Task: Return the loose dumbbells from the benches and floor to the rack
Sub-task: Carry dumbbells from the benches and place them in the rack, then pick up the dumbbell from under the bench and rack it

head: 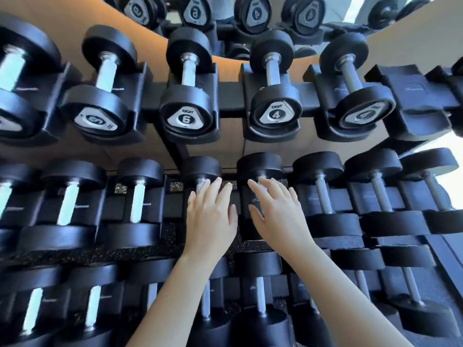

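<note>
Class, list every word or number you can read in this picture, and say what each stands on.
"DGIT 6": end plate of the middle dumbbell, top row.
"DGIT 4": end plate of the next dumbbell to its right.
"4": third dumbbell; its brand word is blurred.
Left dumbbell: plate too blurred to read.
Print on the black cradles: too small to read.

Straight below the dumbbell marked 6 (186,113) on the rack's (230,96) top tier, the person's left hand (211,216) lies flat, fingers straight, over a middle-tier dumbbell (201,169). Below and right of the 6, the right hand (275,211) spreads over the neighbouring dumbbell (260,166). Right of the 6 sit two dumbbells marked 4 (275,113).
</note>
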`<action>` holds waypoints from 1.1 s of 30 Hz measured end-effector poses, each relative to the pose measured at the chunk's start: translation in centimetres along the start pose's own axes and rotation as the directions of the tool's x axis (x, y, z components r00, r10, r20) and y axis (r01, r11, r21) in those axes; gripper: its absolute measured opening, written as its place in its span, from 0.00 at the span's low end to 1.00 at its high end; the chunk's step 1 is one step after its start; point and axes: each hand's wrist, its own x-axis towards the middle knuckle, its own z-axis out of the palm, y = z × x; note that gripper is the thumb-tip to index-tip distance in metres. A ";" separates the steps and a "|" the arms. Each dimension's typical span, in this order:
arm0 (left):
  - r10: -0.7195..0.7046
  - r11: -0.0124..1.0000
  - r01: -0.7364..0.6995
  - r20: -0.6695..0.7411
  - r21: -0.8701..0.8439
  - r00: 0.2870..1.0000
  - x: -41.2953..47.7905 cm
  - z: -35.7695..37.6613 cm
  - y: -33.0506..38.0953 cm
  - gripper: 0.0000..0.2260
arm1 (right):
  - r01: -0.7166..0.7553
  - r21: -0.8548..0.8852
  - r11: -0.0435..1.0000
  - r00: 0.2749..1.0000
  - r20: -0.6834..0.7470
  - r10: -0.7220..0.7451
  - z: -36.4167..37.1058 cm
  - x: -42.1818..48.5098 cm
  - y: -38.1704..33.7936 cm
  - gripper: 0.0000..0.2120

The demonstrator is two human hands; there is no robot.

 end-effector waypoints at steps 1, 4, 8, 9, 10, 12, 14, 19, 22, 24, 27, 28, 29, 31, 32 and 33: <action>-0.028 1.000 0.028 0.003 0.004 1.000 -0.8 -0.2 0.1 0.19 | 0.026 0.005 1.000 1.000 0.003 -0.026 -0.1 -0.4 -0.3 0.22; -0.100 0.994 0.102 -0.036 0.039 0.994 -3.2 -0.9 0.3 0.18 | 0.118 0.030 0.993 0.993 0.017 -0.119 -0.3 -1.4 -1.0 0.21; -0.229 0.969 0.235 -0.075 0.078 0.970 -6.8 -1.5 0.0 0.18 | 0.241 0.027 0.970 0.963 0.120 -0.242 0.5 -2.3 -2.3 0.22; -0.265 0.958 0.272 -0.086 0.088 0.960 -7.8 -1.7 -0.2 0.18 | 0.274 0.027 0.961 0.951 0.144 -0.275 0.9 -2.4 -2.8 0.22; -0.301 0.945 0.310 -0.098 0.100 0.949 -8.8 -2.0 -0.5 0.18 | 0.305 0.032 0.952 0.937 0.166 -0.306 1.2 -2.6 -3.4 0.22; -0.372 0.913 0.387 -0.130 0.128 0.919 -10.9 -2.7 -1.3 0.18 | 0.372 0.059 0.927 0.905 0.198 -0.376 2.1 -3.1 -5.0 0.22; -0.445 0.870 0.469 -0.168 0.151 0.879 -13.1 -3.8 -2.2 0.18 | 0.446 0.093 0.890 0.863 0.219 -0.455 3.0 -3.8 -7.1 0.22; -0.587 0.755 0.632 -0.251 0.171 0.769 -17.8 -6.7 -4.3 0.18 | 0.581 0.208 0.787 0.760 0.207 -0.616 4.8 -6.1 -12.4 0.21; -0.635 0.694 0.696 -0.301 0.185 0.712 -20.4 -8.1 -5.6 0.18 | 0.657 0.228 0.718 0.683 0.222 -0.696 5.9 -7.2 -15.6 0.21; -0.673 0.652 0.739 -0.318 0.172 0.668 -22.2 -9.1 -6.6 0.18 | 0.704 0.232 0.671 0.628 0.237 -0.741 6.8 -8.0 -17.7 0.22; -0.698 0.614 0.775 -0.354 0.150 0.622 -24.4 -10.3 -8.4 0.18 | 0.747 0.239 0.620 0.570 0.248 -0.783 8.0 -8.9 -20.7 0.22; -0.708 0.598 0.789 -0.368 0.142 0.603 -25.0 -10.8 -9.1 0.18 | 0.760 0.243 0.603 0.550 0.253 -0.796 8.5 -9.3 -21.9 0.22; -0.713 0.588 0.798 -0.380 0.135 0.590 -25.5 -11.2 -9.9 0.18 | 0.769 0.243 0.591 0.536 0.259 -0.804 8.9 -9.5 -23.0 0.22; -0.722 0.568 0.816 -0.408 0.112 0.559 -27.2 -12.6 -12.6 0.18 | 0.789 0.251 0.561 0.501 0.265 -0.824 10.3 -10.3 -26.5 0.23; -0.718 0.562 0.819 -0.425 0.114 0.551 -28.0 -13.4 -14.2 0.18 | 0.796 0.251 0.551 0.493 0.260 -0.830 11.1 -10.6 -28.4 0.23; -0.715 0.557 0.822 -0.436 0.117 0.546 -29.0 -14.2 -16.0 0.18 | 0.805 0.244 0.541 0.485 0.254 -0.837 11.9 -10.8 -30.5 0.23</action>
